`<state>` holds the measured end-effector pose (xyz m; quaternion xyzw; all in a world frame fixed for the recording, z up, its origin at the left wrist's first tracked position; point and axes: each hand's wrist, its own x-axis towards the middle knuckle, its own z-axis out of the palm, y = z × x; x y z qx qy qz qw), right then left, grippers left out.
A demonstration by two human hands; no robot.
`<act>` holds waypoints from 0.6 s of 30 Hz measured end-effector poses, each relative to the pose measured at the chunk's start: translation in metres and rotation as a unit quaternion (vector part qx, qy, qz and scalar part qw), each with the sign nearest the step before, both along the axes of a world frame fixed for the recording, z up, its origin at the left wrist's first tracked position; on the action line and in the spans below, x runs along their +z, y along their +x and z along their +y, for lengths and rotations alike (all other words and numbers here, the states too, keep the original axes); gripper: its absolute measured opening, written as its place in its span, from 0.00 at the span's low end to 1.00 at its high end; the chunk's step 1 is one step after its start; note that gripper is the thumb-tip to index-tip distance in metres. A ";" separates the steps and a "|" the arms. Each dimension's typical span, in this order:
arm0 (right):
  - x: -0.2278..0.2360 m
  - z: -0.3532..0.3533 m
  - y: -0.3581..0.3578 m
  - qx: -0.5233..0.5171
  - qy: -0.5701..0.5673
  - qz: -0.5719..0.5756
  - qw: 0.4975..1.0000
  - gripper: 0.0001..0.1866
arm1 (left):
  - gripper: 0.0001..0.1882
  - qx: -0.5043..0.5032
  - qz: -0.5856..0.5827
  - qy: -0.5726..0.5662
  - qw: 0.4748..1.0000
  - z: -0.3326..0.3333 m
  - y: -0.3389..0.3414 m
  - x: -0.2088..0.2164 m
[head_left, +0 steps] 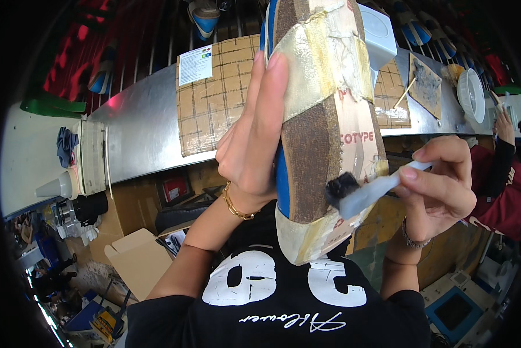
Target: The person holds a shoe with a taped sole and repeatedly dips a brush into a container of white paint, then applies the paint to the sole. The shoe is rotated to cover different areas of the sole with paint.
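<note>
My left hand (250,136) grips a half-made shoe (307,153) on its last by the side, holding it upright with the underside showing. That underside has a brown textured layer, a pale midline strip and yellowish patches at both ends; blue upper material shows along the left edge. Between thumb and fingers, my right hand (443,182) pinches a brush (362,200) with a whitish handle. Its black bristles touch, or nearly touch, the lower part of the underside, near the edge of the brown layer.
A taped cardboard box (220,98) lies on the metal bench (141,122). Beyond the shoe stands a white plastic container (379,35); rightward are a stained board (425,87) and a white bowl (471,95). Blue shoes (205,20) sit on the rack behind. A person in maroon (501,197) is at right.
</note>
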<state>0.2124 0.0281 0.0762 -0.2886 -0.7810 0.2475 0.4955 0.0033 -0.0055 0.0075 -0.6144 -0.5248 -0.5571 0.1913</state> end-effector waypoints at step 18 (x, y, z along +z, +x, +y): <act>0.009 0.011 -0.004 0.007 -0.015 -0.011 1.000 0.14 | 0.37 -0.058 -0.037 -0.035 0.997 0.006 0.003 0.006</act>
